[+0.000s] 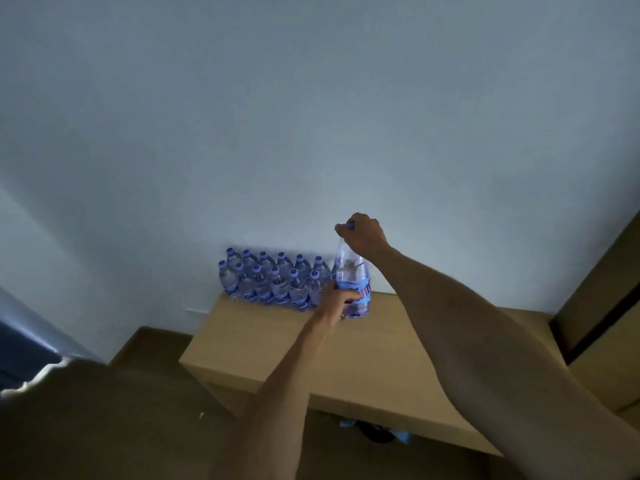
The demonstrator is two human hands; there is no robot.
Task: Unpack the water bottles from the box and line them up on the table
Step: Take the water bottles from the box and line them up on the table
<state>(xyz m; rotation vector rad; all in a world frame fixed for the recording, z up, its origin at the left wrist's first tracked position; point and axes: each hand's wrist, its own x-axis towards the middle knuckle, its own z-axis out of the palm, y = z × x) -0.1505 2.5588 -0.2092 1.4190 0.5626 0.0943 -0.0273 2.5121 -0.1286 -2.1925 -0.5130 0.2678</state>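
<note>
Now, from the left: I see a dark blue shape (20, 341) at the frame edge, too dim to name, and a blurred brown mass (104, 410) low in front that I cannot identify; the box itself is not in view. On the far left end of the surface (277, 348), against the wall (311, 116), two rows of bottles (273, 282) stand upright, touching one another, six caps in the back row and six in front as far as I can count. Just right of that block is the bottle in hand (353, 282), upright, its base at or just above the wood; I cannot tell which. My left hand (337, 301) curls round its lower body at the label, arm reaching straight forward. My right hand (363, 233) pinches the cap from above, wrist bent down, forearm coming in long from the lower right. I judge this as the placing step: one more bottle going in at the right end of the rows. The next move calls for seating it flush beside its neighbour without knocking the row, then letting go with both hands. Further right the surface runs on to a brown panel (609, 306) at the edge.
</note>
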